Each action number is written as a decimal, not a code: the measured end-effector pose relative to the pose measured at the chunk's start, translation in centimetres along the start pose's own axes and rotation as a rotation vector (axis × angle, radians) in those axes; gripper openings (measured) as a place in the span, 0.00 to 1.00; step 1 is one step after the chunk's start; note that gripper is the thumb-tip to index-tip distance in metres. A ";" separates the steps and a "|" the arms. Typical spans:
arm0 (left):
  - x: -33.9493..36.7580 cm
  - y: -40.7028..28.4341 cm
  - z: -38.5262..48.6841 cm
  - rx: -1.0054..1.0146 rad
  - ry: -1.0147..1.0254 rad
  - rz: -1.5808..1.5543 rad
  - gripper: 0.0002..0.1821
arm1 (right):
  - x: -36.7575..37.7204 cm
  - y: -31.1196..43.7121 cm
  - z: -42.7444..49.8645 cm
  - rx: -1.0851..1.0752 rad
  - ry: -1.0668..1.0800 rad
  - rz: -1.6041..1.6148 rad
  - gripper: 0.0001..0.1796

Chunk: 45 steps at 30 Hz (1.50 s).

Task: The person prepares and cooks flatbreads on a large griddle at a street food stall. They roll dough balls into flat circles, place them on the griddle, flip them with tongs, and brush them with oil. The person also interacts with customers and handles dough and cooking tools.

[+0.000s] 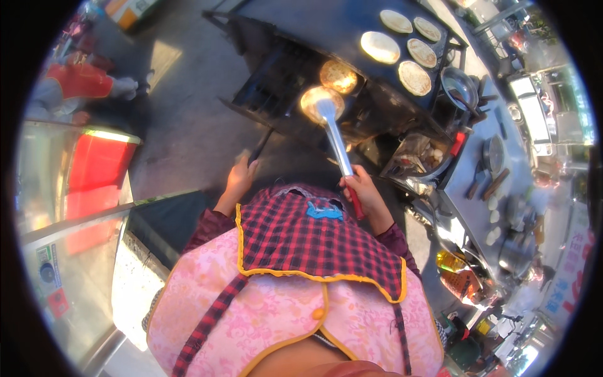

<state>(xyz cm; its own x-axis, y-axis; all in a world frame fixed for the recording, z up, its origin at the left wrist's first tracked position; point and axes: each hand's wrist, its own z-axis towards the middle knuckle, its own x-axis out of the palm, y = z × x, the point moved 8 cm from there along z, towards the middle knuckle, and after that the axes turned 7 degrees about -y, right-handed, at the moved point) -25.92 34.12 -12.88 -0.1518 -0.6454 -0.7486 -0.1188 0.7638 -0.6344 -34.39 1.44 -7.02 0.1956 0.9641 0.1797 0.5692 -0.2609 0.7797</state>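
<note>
My right hand [362, 191] grips the red handle of long metal tongs [337, 136]. The far end of the tongs lies over a round flatbread [313, 101] at the front of an oven drawer or rack. Just behind it, another browned flatbread [338, 77] glows in bright light. My left hand [240, 176] is closed around a dark rod-like handle [260, 146] that runs towards the rack [278, 80]. Several pale flatbreads [380, 47] lie on the dark griddle [315, 21] above the rack. Whether the tongs pinch the bread, I cannot tell.
A metal bowl [459, 88] stands beside the griddle. On the metal side table [504, 118] are a pan [493, 153] and utensils. Below the griddle's right side sits a container with eggs [431, 155]. A red bin [101, 165] and a person in a red vest [80, 80] are at the left.
</note>
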 end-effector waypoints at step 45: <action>5.2 -12.1 16.3 0.071 0.087 -0.203 0.22 | 5.0 21.1 20.8 -0.057 -0.076 0.250 0.14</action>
<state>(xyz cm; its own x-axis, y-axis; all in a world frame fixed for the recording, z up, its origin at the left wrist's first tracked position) -9.28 21.41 -12.19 -0.2165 -0.7806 -0.5863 -0.0867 0.6136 -0.7848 -4.78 -0.30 -2.17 0.3853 0.8629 0.3271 0.4504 -0.4852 0.7494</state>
